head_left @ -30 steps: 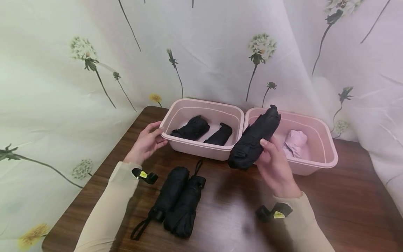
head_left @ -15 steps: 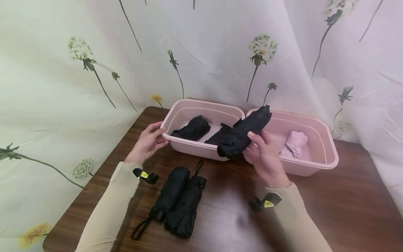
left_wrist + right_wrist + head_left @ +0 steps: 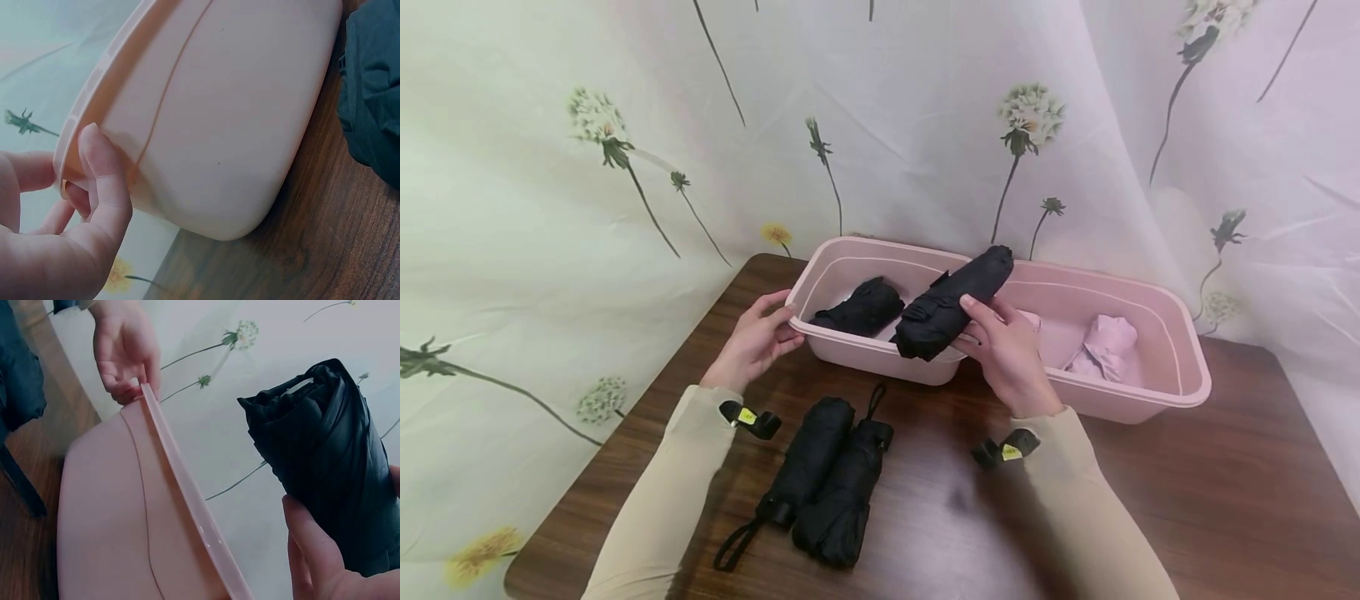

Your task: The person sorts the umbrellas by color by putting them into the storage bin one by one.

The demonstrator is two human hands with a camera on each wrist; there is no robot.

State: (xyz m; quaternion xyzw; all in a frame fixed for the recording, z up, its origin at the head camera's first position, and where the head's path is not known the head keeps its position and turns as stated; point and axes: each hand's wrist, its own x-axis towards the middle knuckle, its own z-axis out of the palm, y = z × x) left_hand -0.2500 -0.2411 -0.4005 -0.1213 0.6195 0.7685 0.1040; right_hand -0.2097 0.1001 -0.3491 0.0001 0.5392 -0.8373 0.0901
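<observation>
My right hand (image 3: 1011,358) holds a folded black umbrella (image 3: 955,304), thumb on top, over the right part of the left pink bin (image 3: 880,360). In the right wrist view this umbrella (image 3: 331,450) shows its bunched fabric end. My left hand (image 3: 754,342) pinches the bin's left rim, and the left wrist view shows fingers (image 3: 106,169) on both sides of that rim. Inside the bin lies another black umbrella (image 3: 861,308); a further one is almost wholly hidden beneath the held umbrella. Two more black umbrellas (image 3: 814,454) with wrist loops lie side by side on the table.
A second pink bin (image 3: 1135,408) stands against the first on the right, with a pale pink bundle (image 3: 1108,342) inside. Behind the brown wooden table (image 3: 1247,492) hangs a white curtain (image 3: 910,125) printed with dandelions.
My right hand has carried its umbrella leftward from in front of the right bin to over the left bin, covering an umbrella there. The left hand has stayed on the rim.
</observation>
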